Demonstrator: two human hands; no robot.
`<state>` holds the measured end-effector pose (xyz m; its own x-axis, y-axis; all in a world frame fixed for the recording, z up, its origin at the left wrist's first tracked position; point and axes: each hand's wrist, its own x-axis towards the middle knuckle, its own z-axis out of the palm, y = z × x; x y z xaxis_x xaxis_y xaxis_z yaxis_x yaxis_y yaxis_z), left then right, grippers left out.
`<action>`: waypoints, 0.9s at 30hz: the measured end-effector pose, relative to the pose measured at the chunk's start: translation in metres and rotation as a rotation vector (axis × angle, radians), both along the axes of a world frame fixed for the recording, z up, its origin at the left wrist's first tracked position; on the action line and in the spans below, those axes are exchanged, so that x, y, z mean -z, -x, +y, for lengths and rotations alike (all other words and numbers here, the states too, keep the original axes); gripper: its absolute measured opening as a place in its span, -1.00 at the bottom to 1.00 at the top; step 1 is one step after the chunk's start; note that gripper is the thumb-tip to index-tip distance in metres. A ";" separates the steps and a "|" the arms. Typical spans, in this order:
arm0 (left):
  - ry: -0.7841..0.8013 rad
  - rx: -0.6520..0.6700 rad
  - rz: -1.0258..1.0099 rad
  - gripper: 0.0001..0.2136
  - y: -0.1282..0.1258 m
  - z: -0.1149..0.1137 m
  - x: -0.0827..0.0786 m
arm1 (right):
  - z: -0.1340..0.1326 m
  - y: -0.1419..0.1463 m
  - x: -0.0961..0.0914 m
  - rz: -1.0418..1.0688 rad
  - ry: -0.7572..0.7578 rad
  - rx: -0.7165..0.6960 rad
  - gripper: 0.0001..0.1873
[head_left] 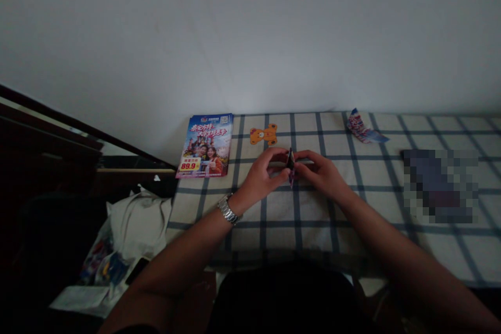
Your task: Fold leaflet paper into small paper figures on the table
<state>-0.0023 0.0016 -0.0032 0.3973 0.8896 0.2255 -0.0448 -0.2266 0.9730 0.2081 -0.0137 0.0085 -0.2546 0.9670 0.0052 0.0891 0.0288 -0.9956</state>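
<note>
Both my hands meet over the middle of a checked tablecloth (352,229). Between them is a small folded piece of printed paper (290,163), held upright on its edge. My left hand (263,175), with a metal watch on the wrist, pinches it from the left. My right hand (320,173) pinches it from the right. The fingers of both hands are closed on the paper.
A colourful flyer (205,144) lies at the table's far left corner. An orange bear-shaped cutout (263,134) lies beside it. A torn scrap of printed paper (364,128) sits far right, and a blurred dark patch (440,185) at right. Bags and cloth (133,222) lie left of the table.
</note>
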 end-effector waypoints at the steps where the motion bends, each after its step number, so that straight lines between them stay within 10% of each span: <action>1: 0.011 -0.002 0.000 -0.61 0.000 0.000 0.000 | 0.000 0.000 -0.001 -0.002 -0.008 0.002 -0.65; 27: -0.155 -0.061 0.108 -0.73 0.005 0.005 0.002 | 0.003 -0.005 0.010 0.023 0.012 -0.036 -0.64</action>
